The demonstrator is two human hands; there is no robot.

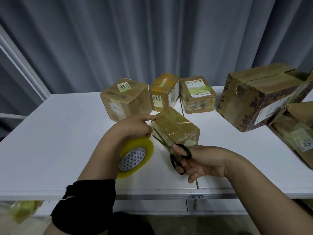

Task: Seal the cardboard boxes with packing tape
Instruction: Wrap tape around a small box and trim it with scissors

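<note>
Desk (50,141), carrying:
- Centre box (176,126), mid-desk.
- Behind it, a row of three: left box (125,99), middle box (163,92), right box (197,94).
- Large box (257,97), to the right.
- Edge box (298,131), just before the large box.
- Tape roll (137,155), left of the centre box, in the left hand (135,126).
- Scissors (179,155), before the centre box, in the right hand (206,161).

Curtain (152,39), behind the desk.

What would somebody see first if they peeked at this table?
The black-handled scissors in the right hand, blades open against the small taped box in the middle. Beside them, the left hand holds a fat yellow tape roll while one finger touches that box. More taped boxes stand behind, the biggest box at the far right.
</note>
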